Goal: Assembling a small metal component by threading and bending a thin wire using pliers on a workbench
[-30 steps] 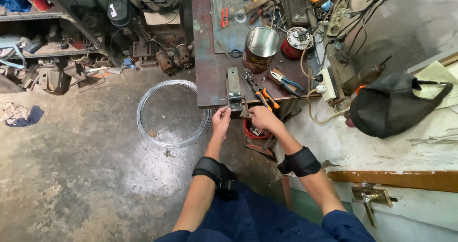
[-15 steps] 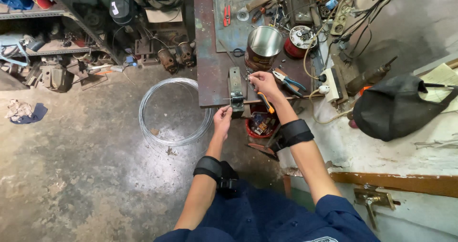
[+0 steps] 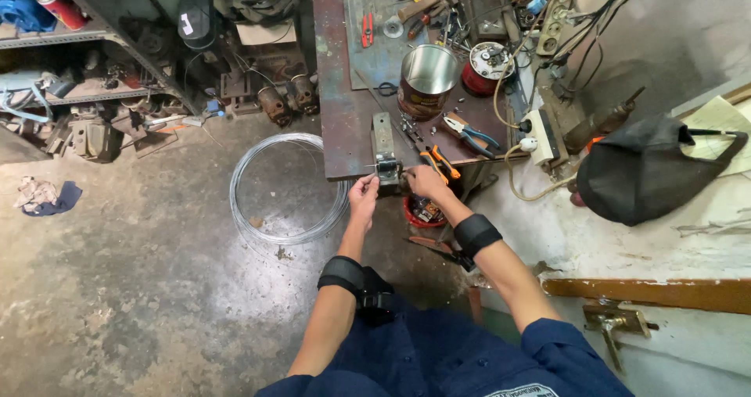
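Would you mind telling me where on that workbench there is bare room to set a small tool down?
The left strip of the workbench is bare, between its left edge and the metal bracket. Behind the tin can it is crowded with tools. Pliers fill the right front. Both hands, left hand and right hand, occupy the front edge.

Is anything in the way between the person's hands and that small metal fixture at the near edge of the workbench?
Nothing visible. The left hand and right hand are already at the metal fixture, one on each side. The orange-handled pliers lie just beyond, on the workbench.
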